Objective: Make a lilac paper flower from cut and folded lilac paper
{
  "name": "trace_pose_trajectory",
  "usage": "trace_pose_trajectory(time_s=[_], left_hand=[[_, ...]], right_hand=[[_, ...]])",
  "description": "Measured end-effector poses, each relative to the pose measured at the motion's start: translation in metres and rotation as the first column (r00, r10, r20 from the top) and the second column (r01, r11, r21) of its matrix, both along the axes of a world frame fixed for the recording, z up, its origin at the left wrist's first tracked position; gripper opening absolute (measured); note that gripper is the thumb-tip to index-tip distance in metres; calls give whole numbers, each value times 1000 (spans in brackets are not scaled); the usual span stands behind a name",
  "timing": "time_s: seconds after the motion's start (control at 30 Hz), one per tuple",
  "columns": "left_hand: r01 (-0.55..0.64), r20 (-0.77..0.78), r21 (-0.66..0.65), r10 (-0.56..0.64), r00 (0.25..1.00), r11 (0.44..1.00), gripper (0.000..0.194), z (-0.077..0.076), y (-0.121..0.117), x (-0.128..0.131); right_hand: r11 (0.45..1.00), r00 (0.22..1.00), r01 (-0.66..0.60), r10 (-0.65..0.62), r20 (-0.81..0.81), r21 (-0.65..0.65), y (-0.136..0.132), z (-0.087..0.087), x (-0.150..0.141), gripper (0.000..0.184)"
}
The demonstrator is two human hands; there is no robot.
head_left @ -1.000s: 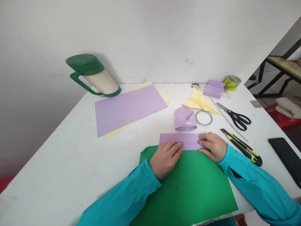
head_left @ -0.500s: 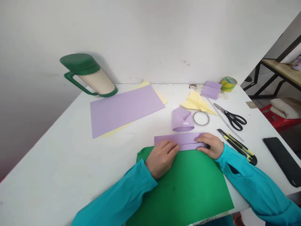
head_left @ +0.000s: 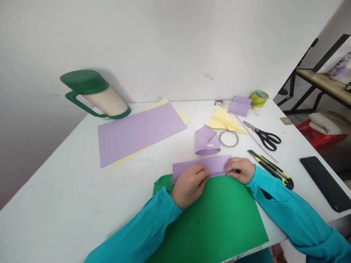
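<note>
1. In the head view, the folded purple strip is laid across the far edge of the green sheet on the desk; it is set slightly aslant now, its left end nearer the desk's front, where it was level a second ago.
2. By the left hand, the strip's near edge is touched with bent fingers held close together; whether the paper is pinched there cannot be told.
3. By the right hand, the strip's right end is gripped between thumb and fingers, which are more tightly bunched than before.
4. Beyond the strip, the purple folded pocket and the tape ring are left in place, as is the utility knife beside the right hand.
</note>
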State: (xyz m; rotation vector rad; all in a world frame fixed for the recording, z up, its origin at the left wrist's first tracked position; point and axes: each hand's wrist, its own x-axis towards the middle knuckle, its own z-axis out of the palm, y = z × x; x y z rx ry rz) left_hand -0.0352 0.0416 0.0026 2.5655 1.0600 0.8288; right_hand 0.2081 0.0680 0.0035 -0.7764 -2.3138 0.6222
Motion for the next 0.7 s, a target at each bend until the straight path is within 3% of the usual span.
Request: trace_pose_trajectory(time_s=[0.23, 0.37, 0.5, 0.7], left_hand=[[16, -11, 50, -15, 1000, 999, 21, 1, 0, 0], [15, -17, 57, -14, 1000, 998, 20, 1, 0, 1], [5, -30, 87, -2, 1000, 996, 18, 0, 0, 1], [8, -23, 116, -5, 1000, 993, 19, -1, 0, 1]], right_hand=[[999, 999, -48, 48, 0, -6, -1, -2, 0, 24], [999, 1000, 4, -5, 26, 45, 0, -8, -2, 34], [995, 997, 61, -64, 39, 79, 0, -11, -4, 34], [997, 999, 31, -33, 36, 74, 1, -12, -3, 31]])
